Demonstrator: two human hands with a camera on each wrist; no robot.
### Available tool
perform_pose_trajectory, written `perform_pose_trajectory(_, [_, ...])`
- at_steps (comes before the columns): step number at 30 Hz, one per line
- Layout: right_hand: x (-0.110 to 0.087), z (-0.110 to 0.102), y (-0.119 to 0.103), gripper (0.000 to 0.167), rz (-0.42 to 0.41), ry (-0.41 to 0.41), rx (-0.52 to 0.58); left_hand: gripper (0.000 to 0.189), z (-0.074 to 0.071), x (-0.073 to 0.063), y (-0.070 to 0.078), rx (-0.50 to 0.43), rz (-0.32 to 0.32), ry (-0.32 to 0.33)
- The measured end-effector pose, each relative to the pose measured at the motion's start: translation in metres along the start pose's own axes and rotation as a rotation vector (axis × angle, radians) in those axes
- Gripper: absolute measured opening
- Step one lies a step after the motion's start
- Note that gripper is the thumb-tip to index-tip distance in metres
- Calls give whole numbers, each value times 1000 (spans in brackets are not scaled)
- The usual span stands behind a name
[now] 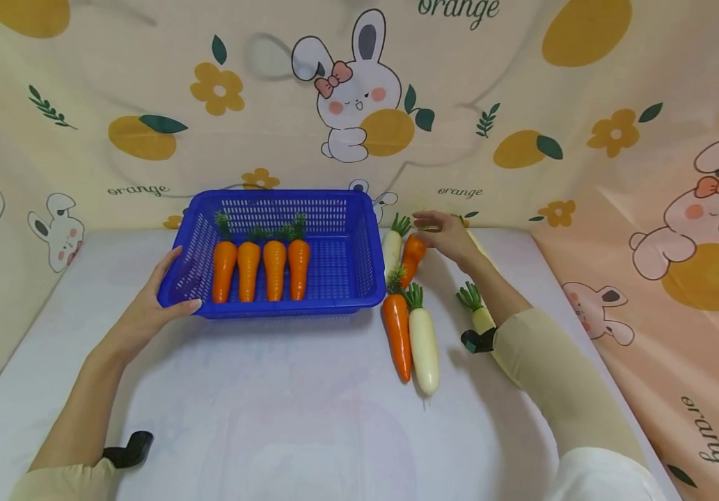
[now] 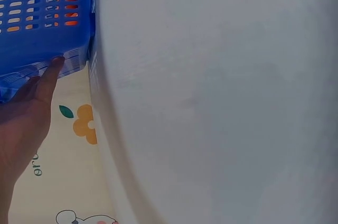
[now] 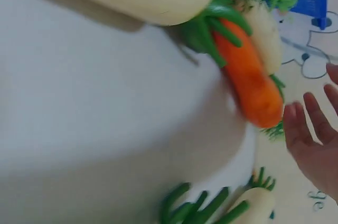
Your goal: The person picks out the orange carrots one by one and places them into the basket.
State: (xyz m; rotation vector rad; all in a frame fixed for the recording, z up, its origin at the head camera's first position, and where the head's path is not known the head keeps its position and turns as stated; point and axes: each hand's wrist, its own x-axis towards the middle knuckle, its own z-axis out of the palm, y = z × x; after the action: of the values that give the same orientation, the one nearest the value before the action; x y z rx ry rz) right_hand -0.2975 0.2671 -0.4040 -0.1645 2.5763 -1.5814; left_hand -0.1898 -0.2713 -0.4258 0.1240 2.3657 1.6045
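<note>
The right hand (image 1: 449,236) is free of any load, its fingers loosely extended just beside the thick end of the rear carrot (image 1: 414,255); whether they touch is hard to tell. That carrot lies toward the back edge of the bench (image 1: 309,417), just off the right side of the blue basket (image 1: 309,307), with the rear radish (image 1: 392,249) close on its left. A pinch at the thick end, thumb and fingers on opposite flanks, should suit the smooth skin; lifting that end first ought to free the tip from the front carrot's leaves (image 1: 397,280). The left hand (image 1: 148,303) steadies the basket's front left corner with fairly straight fingers, and light pressure seems enough, as 4 carrots (image 1: 274,268) stand in a row inside.
</note>
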Motion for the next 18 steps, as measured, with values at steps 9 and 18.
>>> perform_pose_trajectory(9, [-5, 6, 25, 47, 99, 51, -48, 95, 0, 0, -1, -8, -9, 5])
perform_pose_trajectory(18, [-2, 18, 30, 77, 119, -31, -140, 95, 1, -2, 1, -24, 2, 6])
